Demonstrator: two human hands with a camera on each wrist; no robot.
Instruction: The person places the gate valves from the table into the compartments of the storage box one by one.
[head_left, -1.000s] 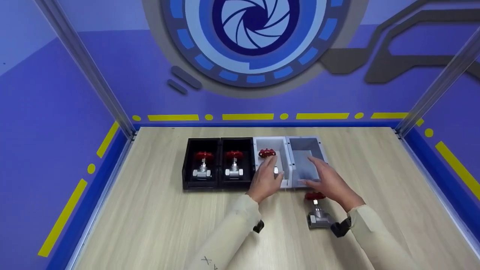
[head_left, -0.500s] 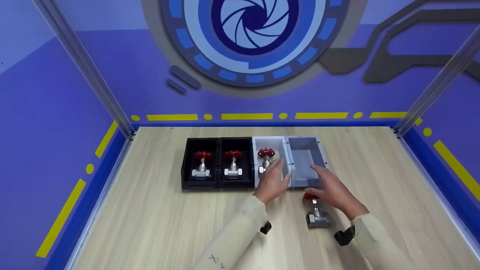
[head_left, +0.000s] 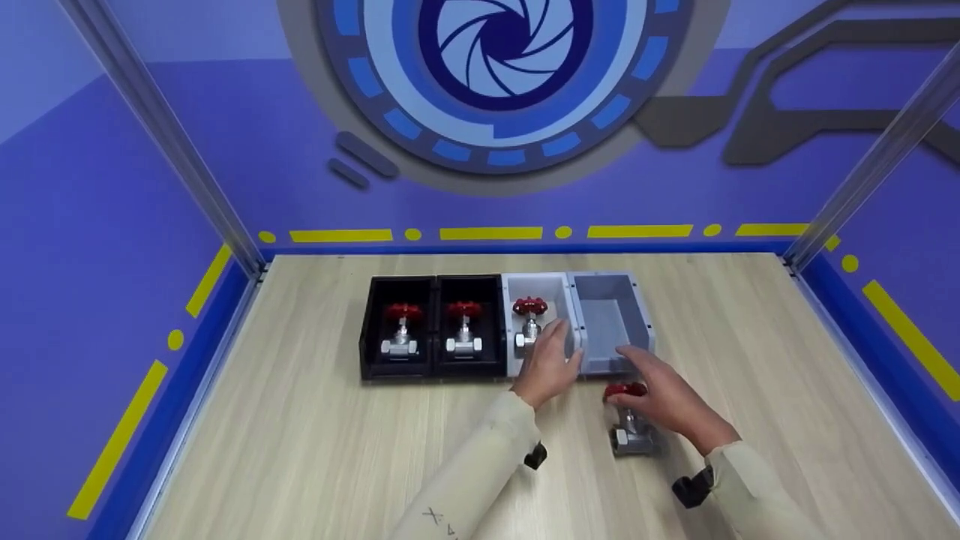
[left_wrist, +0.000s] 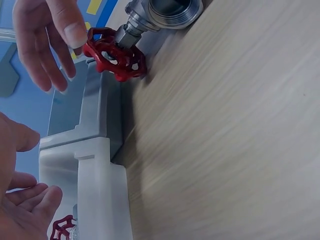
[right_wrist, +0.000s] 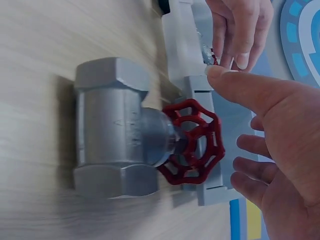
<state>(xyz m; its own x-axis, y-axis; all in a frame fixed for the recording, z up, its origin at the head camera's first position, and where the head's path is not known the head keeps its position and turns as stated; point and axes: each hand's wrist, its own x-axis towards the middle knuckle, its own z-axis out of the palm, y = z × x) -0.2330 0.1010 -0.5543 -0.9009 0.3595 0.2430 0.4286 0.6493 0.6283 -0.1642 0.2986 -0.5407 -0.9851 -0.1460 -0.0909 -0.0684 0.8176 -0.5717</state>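
My right hand (head_left: 671, 394) hovers over a metal gate valve (head_left: 632, 441) that stands on the table in front of the grey bin. Its thumb is beside the valve's red handwheel (right_wrist: 216, 145), and the fingers are spread and grip nothing. Over the front of the white bin (head_left: 536, 279) hangs my left hand (head_left: 550, 371), fingers relaxed. Inside that bin stands another gate valve (head_left: 530, 307), its lower part partly hidden behind the left hand. In the left wrist view the thumb and fingers of the left hand (left_wrist: 22, 205) are apart with nothing between them.
The grey bin (head_left: 606, 289) stands at the right end of a joined row. Two black bins (head_left: 397, 369) to the left each hold a red-wheeled valve (head_left: 401, 330). Blue panels (head_left: 480, 210) wall in the wooden table (head_left: 300, 450) at the back and sides.
My right hand has drawn back from over the grey bin to the handwheel of the valve on the table. My left hand has shifted right and toward me, uncovering the valve in the white bin.
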